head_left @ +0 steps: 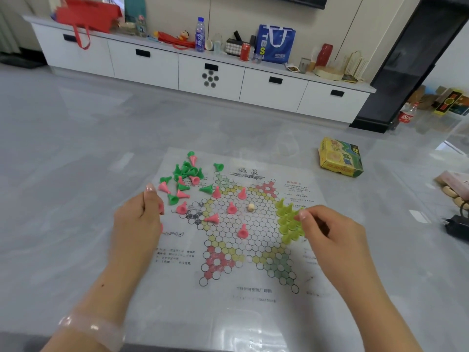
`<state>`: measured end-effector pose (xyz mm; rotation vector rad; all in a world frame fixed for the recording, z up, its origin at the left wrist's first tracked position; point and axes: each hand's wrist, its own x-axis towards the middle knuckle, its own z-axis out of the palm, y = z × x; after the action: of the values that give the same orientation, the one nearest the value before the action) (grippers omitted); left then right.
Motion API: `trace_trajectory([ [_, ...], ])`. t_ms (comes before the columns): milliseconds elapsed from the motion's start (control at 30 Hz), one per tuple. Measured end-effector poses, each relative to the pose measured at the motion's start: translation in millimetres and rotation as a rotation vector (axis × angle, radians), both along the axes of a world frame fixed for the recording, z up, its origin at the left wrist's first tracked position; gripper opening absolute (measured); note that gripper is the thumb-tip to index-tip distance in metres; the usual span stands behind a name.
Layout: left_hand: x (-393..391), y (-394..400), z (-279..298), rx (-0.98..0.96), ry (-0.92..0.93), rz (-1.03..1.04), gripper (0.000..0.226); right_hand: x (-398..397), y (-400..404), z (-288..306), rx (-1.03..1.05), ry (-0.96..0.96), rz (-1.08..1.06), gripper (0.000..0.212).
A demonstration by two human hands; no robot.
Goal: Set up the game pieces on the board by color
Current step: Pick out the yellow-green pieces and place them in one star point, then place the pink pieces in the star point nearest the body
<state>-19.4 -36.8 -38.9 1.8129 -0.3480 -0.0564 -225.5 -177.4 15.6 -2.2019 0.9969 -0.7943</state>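
Observation:
A paper star-shaped game board (236, 252) lies on the grey floor. Several yellow-green cone pieces (289, 222) stand packed in its right point. My right hand (330, 237) rests beside them, fingers pinched at the cluster's edge; whether it holds a piece I cannot tell. My left hand (138, 222) sits at the board's left edge, curled around pink pieces that peek out by its fingers. Several pink cones (231, 208) lie scattered over the board's middle. A mixed pile of green and pink cones (186, 176) sits at the upper left. A small cream ball (250, 207) lies near the centre.
A yellow game box (341, 158) lies on the floor beyond the board to the right. A long white cabinet (210, 74) with bottles and bags runs along the far wall. Dark objects and a pink item (456, 212) sit at the right edge.

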Motion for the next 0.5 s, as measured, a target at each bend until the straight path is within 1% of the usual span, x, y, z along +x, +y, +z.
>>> trace_trajectory([
  [33, -2, 0, 4, -0.029, 0.050, 0.002, 0.047, 3, 5, 2, 0.023, -0.006, 0.022, 0.021],
  [67, -3, 0, 9, -0.090, 0.139, 0.013, 0.046, 7, 11, 4, 0.039, -0.010, 0.048, 0.021],
  [133, -6, 2, 21, -0.306, 0.421, 0.005, 0.041, 15, 25, 12, 0.074, -0.027, 0.113, 0.021],
  [200, -9, 5, 29, -0.566, 0.681, -0.069, 0.037, 21, 39, 20, 0.132, -0.052, 0.184, 0.020],
  [233, -12, 7, 30, -0.660, 0.803, -0.105, 0.035, 24, 46, 24, 0.156, -0.052, 0.218, 0.020],
  [300, -20, 11, 28, -0.760, 1.015, -0.161, 0.028, 28, 55, 26, 0.185, -0.042, 0.271, 0.022],
  [333, -23, 12, 27, -0.783, 1.084, -0.183, 0.027, 30, 58, 25, 0.201, -0.048, 0.288, 0.021],
  [400, -28, 11, 26, -0.787, 1.151, -0.209, 0.036, 34, 65, 21, 0.249, -0.072, 0.312, 0.018],
  [500, -34, 5, 29, -0.679, 1.112, -0.279, 0.039, 44, 74, 11, 0.264, -0.084, 0.366, 0.014],
])
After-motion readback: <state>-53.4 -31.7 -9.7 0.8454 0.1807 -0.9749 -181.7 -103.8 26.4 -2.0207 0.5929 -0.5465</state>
